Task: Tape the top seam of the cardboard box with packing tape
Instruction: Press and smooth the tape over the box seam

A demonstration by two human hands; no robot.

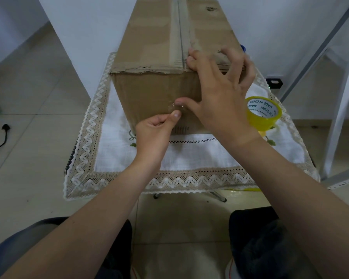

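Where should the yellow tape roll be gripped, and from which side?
Probably across its wall: fingers into the open core, thumb on the outer band. The yellow tape roll rests tilted on the cloth, core facing up and toward the person, with the box close on its left, so come from above on the right.

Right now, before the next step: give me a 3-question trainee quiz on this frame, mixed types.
1. True or false: the tape roll lies on top of the cardboard box.
2. Multiple choice: the right hand presses the box at its A) far end B) near top edge C) left side.
3. Fill in: the left hand pinches what looks like the clear tape end at the box's ___ face.
Key: 1 false, it sits on the tablecloth, right of the box; 2 B; 3 front.
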